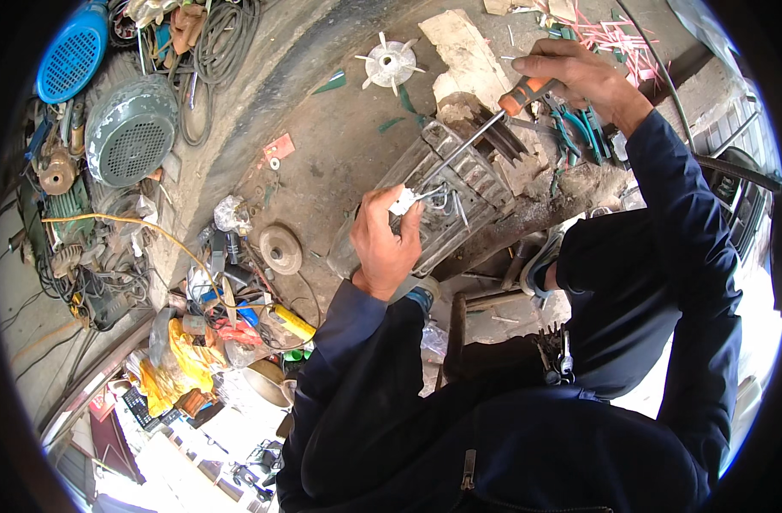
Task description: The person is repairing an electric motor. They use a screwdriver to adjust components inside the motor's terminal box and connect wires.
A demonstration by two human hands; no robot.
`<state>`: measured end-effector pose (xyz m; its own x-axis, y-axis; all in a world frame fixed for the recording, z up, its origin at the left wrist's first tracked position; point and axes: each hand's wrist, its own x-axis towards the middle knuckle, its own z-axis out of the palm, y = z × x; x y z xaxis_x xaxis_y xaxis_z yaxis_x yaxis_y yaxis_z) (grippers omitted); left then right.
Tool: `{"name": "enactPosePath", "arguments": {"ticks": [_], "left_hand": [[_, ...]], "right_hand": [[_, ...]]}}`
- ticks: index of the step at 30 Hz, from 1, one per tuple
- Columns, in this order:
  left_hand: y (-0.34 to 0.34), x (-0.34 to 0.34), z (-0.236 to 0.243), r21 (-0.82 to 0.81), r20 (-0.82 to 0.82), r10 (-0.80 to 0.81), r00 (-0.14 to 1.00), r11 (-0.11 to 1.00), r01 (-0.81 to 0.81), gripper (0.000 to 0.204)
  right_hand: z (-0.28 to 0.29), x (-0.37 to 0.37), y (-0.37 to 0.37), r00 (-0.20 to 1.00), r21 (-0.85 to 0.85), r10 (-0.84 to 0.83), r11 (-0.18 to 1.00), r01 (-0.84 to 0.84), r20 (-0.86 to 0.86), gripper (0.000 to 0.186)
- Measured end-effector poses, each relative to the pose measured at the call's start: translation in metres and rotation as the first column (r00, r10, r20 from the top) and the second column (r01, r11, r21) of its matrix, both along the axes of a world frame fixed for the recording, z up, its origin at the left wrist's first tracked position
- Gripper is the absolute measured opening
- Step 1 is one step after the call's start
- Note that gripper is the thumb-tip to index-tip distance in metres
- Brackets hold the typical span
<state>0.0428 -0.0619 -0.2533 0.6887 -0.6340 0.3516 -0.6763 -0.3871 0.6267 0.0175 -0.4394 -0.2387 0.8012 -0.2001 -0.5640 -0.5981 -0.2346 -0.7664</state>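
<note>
In my right hand (583,81) is a screwdriver (521,96) with an orange and dark handle, held closed near its butt end. Its long shaft slants down to the left, and the tip is close to my left fingers. A small white piece (402,202), its kind unclear, is pinched between thumb and fingers of my left hand (386,244). Pale wire ends (446,201) stick out beside it. Both hands are over a dirty grey finned motor casing (491,186) lying on the ground between my feet. Whether the screwdriver tip touches the white piece is hard to tell.
Teal-handled pliers (572,128) lie right of the casing. Beyond it are cardboard (463,56), a white fan wheel (389,65) and pink strips (617,36). A round metal cover (280,249) lies left, near a yellow cord (164,235) and a green fan cover (130,128).
</note>
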Motion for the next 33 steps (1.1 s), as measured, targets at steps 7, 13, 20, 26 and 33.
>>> {"name": "enactPosePath", "arguments": {"ticks": [7, 13, 20, 26, 33], "left_hand": [[0.0, -0.001, 0.0, -0.002, -0.008, 0.003, 1.0, 1.0, -0.003, 0.037], [0.0, 0.0, -0.001, -0.011, -0.006, 0.002, 1.0, 1.0, -0.003, 0.037], [0.0, 0.0, -0.001, -0.005, 0.013, 0.004, 1.0, 1.0, -0.004, 0.041], [0.0, -0.001, 0.0, 0.004, 0.025, 0.0, 1.0, 1.0, 0.0, 0.041], [0.0, 0.0, -0.002, -0.011, 0.008, -0.014, 1.0, 1.0, 0.014, 0.038]], "right_hand": [[0.006, -0.004, 0.006, 0.988, 0.143, -0.092, 0.987, 0.074, 0.126, 0.046], [0.009, -0.002, 0.008, 0.985, -0.1, -0.017, 0.995, 0.0, -0.171, 0.038], [0.004, -0.004, 0.002, 0.998, 0.085, -0.035, 0.996, 0.04, -0.058, 0.045], [0.003, -0.003, 0.012, 0.97, 0.335, -0.204, 0.93, 0.15, 0.134, 0.053], [0.008, -0.003, 0.006, 0.996, 0.003, 0.001, 1.0, 0.0, -0.094, 0.044]]}}
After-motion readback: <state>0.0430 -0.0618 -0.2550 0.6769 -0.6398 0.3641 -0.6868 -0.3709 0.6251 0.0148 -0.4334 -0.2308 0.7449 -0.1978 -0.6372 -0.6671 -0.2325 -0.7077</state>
